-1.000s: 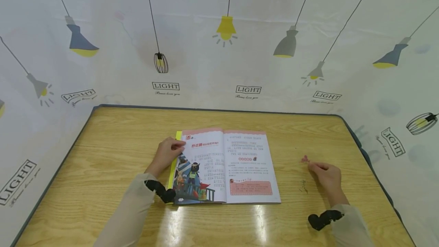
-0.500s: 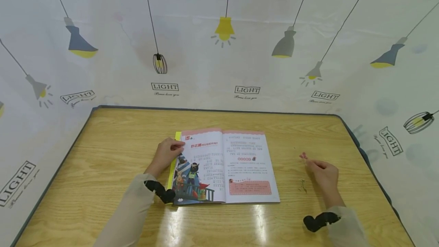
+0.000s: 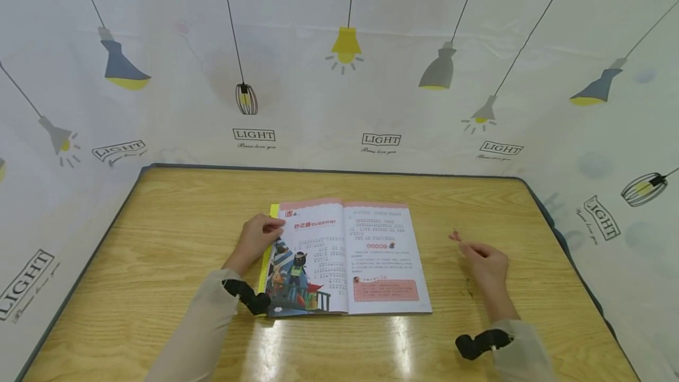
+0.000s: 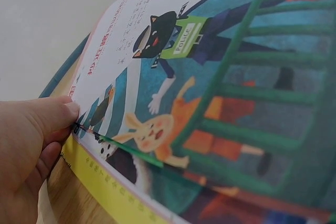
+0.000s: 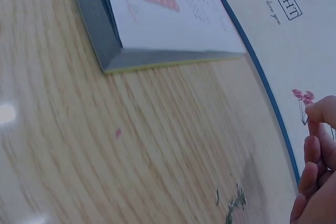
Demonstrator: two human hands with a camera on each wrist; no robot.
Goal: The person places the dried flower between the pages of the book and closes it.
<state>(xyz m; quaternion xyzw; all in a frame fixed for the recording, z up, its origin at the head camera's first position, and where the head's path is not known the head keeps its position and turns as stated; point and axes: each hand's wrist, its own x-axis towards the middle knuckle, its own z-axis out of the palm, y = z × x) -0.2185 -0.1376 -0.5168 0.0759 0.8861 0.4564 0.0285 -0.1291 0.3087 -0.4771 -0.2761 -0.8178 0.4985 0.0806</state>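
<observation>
An open illustrated book [image 3: 384,258] lies on the wooden table, a cat in a police vest and a rabbit printed on its left page. My left hand [image 3: 257,238] pinches that page's outer edge, thumb [image 4: 58,113] on top and the other fingers below. To the right of the book, my right hand [image 3: 487,264] pinches a small sprig of pink flowers [image 5: 303,96] between thumb and forefinger. The blossoms point toward the book, and the fingertips hide the lower stem.
Green sprig bits [image 5: 236,203] lie on the table below my right hand, and a tiny pink petal [image 5: 118,132] lies near the book. Dark edging [image 3: 329,170] borders the table [image 3: 175,223]. Lamp-printed white sheeting [image 3: 302,111] rises behind it.
My right hand has moved left toward the book with the pink flower sprig, shifting slightly farther from me at its tip. My left hand has stayed at the page edge.
</observation>
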